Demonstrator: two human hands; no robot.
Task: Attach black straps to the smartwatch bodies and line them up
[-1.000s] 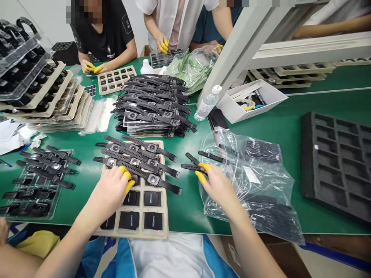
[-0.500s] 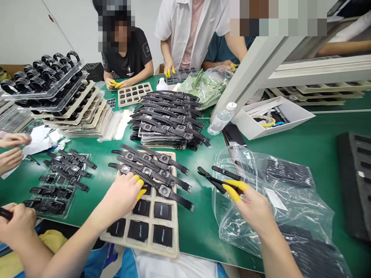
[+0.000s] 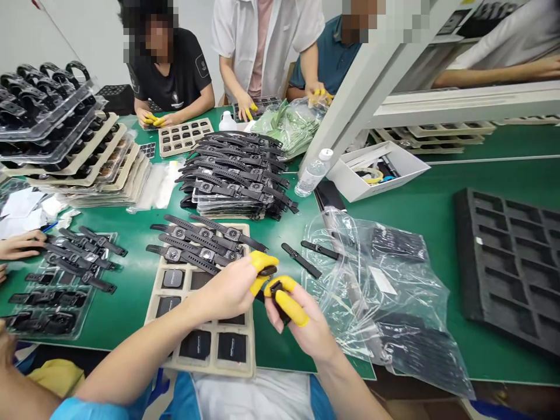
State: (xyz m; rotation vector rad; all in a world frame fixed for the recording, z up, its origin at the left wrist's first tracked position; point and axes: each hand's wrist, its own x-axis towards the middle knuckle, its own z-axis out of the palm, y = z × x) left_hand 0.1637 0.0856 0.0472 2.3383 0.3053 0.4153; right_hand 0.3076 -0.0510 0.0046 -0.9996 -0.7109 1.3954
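My left hand, in yellow finger cots, pinches a small dark rounded piece whose kind is mostly hidden by the fingers. Close beside it, my right hand, also in finger cots, is closed on a black watch strap. Both hands are above the front right of a beige tray. In its lower slots lie dark square pieces with pale lettering. Watches with straps lie across its far part. Two loose straps rest to the right.
Clear plastic bags of straps lie on the right, before a black slotted foam block. Behind are stacked watches, a bottle and a white box. A co-worker's hand is by another watch tray at left.
My left hand has lifted off the tray and moved right. My right hand has come left from the bag with a strap, leaving two straps on the table. The view has shifted right.
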